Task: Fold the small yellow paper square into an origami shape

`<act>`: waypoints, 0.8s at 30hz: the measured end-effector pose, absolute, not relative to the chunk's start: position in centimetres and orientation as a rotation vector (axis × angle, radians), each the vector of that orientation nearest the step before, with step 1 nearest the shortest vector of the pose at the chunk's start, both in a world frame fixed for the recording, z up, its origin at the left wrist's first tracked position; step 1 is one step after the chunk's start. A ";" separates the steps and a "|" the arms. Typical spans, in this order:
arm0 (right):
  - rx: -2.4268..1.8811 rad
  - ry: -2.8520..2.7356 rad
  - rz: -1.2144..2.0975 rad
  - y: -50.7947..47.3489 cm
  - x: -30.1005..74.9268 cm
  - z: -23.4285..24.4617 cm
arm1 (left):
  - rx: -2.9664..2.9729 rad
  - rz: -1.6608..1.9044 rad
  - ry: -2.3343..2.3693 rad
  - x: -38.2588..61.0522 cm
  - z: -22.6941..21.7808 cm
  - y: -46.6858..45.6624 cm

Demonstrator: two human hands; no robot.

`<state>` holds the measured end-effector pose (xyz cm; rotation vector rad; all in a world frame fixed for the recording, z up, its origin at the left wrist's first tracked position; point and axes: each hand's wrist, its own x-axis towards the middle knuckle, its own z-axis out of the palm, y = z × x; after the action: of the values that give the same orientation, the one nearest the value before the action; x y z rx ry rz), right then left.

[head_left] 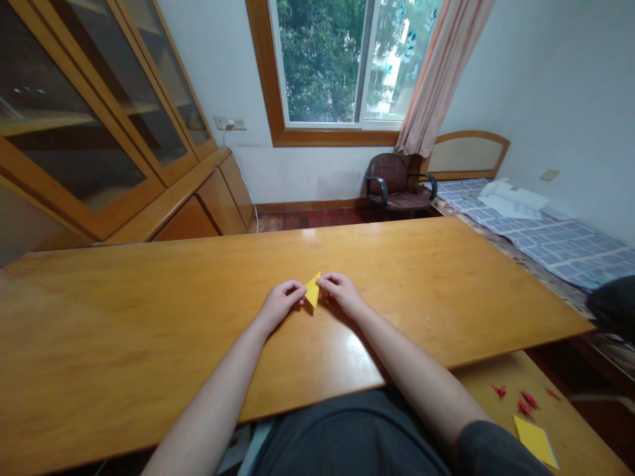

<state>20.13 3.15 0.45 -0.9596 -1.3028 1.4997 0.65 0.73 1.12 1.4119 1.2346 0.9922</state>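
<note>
A: Where was the small yellow folded paper triangle (pixel 313 290)?

B: Near the middle of the long glossy wooden table (pixel 149 317), pinched between both hands. The left hand (pixel 280 302) gripped its left edge with the fingertips closed on it, and the right hand (pixel 340 290) did the same on the right edge. The hands sat close together, only the paper between them.

A: What could have gone wrong?

B: My guess is the small piece could slip on that slick top, or an uneven pinch could skew the crease and leave the edges misaligned.

A: Anything else nearby?

B: A flat yellow paper square (pixel 534 441) and some small red folded paper pieces (pixel 524 402) lay on a lower wooden surface at the right, well apart.
</note>
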 end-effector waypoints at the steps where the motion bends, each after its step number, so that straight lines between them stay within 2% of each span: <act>1: -0.951 -1.350 1.501 3.1 20.1 0.5 | 1.405 0.997 1.238 0.7 1.1 0.7; 6: -0.992 -1.489 1.478 3.0 20.0 0.5 | 1.371 1.001 1.240 0.8 1.0 0.7; 15: -0.997 -1.291 1.469 3.1 20.1 0.6 | 1.337 1.029 1.246 0.8 1.2 0.7; 24: -1.033 -1.505 1.490 2.9 20.0 0.5 | 1.327 1.050 1.236 0.5 0.6 1.0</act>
<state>19.97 2.93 0.53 -1.0333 -1.5046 1.4904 0.52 1.00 0.56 1.3274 1.2359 1.0495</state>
